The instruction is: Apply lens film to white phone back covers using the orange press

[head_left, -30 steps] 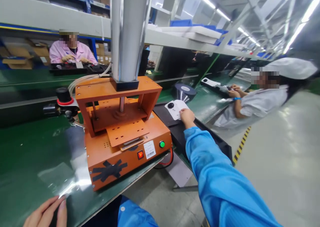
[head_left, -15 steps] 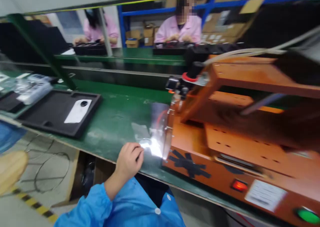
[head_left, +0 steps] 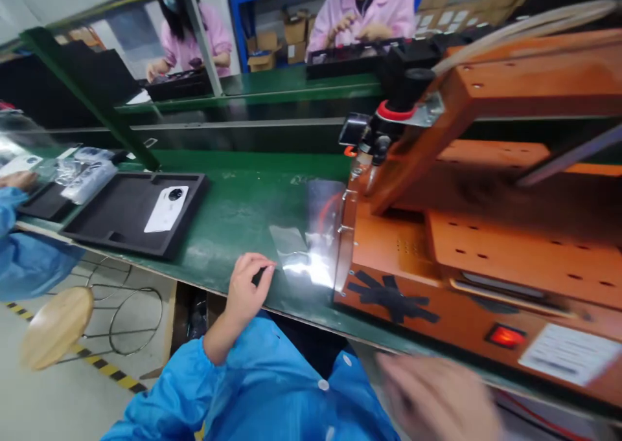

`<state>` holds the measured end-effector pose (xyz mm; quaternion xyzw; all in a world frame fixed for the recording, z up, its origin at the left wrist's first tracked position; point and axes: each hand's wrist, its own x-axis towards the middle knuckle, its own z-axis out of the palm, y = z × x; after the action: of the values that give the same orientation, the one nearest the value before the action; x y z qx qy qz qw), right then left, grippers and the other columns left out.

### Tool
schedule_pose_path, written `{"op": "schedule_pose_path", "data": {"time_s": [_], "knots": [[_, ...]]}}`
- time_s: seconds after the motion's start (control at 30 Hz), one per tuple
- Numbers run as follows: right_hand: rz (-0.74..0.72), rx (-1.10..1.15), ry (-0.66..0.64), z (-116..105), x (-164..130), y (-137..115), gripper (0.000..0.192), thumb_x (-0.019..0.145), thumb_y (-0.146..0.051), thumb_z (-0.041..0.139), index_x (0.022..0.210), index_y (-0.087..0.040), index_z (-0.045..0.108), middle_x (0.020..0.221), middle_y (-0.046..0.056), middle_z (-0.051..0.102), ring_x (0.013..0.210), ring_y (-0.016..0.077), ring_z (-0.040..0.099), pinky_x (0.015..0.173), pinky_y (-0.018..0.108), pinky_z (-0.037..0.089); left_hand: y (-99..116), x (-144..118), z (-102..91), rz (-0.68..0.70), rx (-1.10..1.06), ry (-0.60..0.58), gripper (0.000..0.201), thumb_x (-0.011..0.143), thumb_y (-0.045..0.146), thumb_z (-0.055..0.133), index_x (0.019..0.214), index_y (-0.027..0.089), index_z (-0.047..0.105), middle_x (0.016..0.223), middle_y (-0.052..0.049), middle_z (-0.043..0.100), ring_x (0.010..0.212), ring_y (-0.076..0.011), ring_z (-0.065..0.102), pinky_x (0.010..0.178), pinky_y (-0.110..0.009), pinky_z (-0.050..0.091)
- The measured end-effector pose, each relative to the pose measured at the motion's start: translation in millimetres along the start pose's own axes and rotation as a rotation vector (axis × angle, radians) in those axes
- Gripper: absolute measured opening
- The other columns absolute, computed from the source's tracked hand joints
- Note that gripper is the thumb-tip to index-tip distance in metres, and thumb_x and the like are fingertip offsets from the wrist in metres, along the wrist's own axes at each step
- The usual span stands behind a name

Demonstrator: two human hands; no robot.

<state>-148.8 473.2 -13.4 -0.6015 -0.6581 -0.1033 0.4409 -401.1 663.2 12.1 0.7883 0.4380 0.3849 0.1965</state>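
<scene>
My left hand (head_left: 247, 285) is by the table's front edge, its thumb and fingertips drawn together in a pinch. Whether anything thin is between them I cannot make out. Just beyond those fingertips, clear plastic film (head_left: 289, 241) lies on the green table and catches glare. My right hand (head_left: 440, 395) is low at the lower right, in front of the orange machine (head_left: 389, 266); motion smears its fingers. To the left, a white phone back cover (head_left: 162, 215) with a round black camera area lies in a black tray (head_left: 111, 230), away from both hands.
The orange machine fills the right side, with a lit red switch (head_left: 506, 336) and a pressure regulator (head_left: 396, 107). Plastic-wrapped parts (head_left: 90, 180) lie beyond the tray. A co-worker's blue sleeve (head_left: 29, 260) is at far left, above a wooden stool (head_left: 61, 327). Two people sit opposite.
My right hand has come into view at the lower right. The view has shifted a little; my left hand stays near the film. A co-worker's hand and sleeve now show at far left.
</scene>
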Motion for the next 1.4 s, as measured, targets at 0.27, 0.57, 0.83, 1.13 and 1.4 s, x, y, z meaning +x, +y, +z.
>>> {"op": "schedule_pose_path", "data": {"time_s": [0.27,0.57,0.83,1.13,1.4], "knots": [[-0.161,0.106,-0.221,44,32,-43,0.036,0.103,-0.01,0.058,0.137,-0.016,0.07,0.121,0.013,0.081,0.109,0.024,0.077,0.09,0.038,0.061,-28,30,-12.3,-0.025,0.126,-0.031,0.02,0.104,0.033,0.062,0.101,0.023,0.079,0.105,-0.007,0.076,0.104,-0.025,0.068,0.1,-0.044,0.054],[-0.172,0.002,-0.37,54,97,-49,0.026,0.111,-0.019,0.053,0.108,-0.015,0.079,0.101,0.01,0.079,0.089,0.021,0.069,0.075,0.037,0.049,-32,90,34.2,-0.031,0.268,-0.377,0.048,0.091,0.034,0.086,0.137,0.028,0.075,0.159,-0.009,0.063,0.153,-0.0454,0.043,0.12,-0.067,0.032],[0.024,-0.268,-0.55,106,166,-49,0.024,0.109,-0.014,0.052,0.119,-0.013,0.074,0.115,0.013,0.074,0.101,0.026,0.067,0.085,0.038,0.048,-34,77,24.1,-0.035,0.115,-0.37,0.018,0.094,0.018,0.077,0.11,0.024,0.082,0.13,-0.005,0.08,0.143,-0.0325,0.057,0.123,-0.061,0.034],[-0.21,-0.297,-0.529,130,162,-41,0.023,0.1,-0.003,0.055,0.1,-0.011,0.076,0.082,0.01,0.074,0.077,0.0246,0.066,0.081,0.04,0.039,-21,72,24.2,-0.014,0.229,-0.34,0.014,0.093,0.012,0.074,0.093,0.023,0.082,0.116,0.003,0.084,0.133,-0.0229,0.066,0.115,-0.054,0.044],[-0.521,-0.457,-0.342,124,163,-37,0.018,0.09,-0.001,0.062,0.083,-0.014,0.072,0.081,0.011,0.068,0.079,0.0272,0.059,0.071,0.04,0.034,-17,61,17.5,0.1,0.251,-0.419,0.023,0.096,0.021,0.073,0.118,0.025,0.08,0.146,-0.002,0.074,0.149,-0.0317,0.056,0.127,-0.065,0.029]]}}
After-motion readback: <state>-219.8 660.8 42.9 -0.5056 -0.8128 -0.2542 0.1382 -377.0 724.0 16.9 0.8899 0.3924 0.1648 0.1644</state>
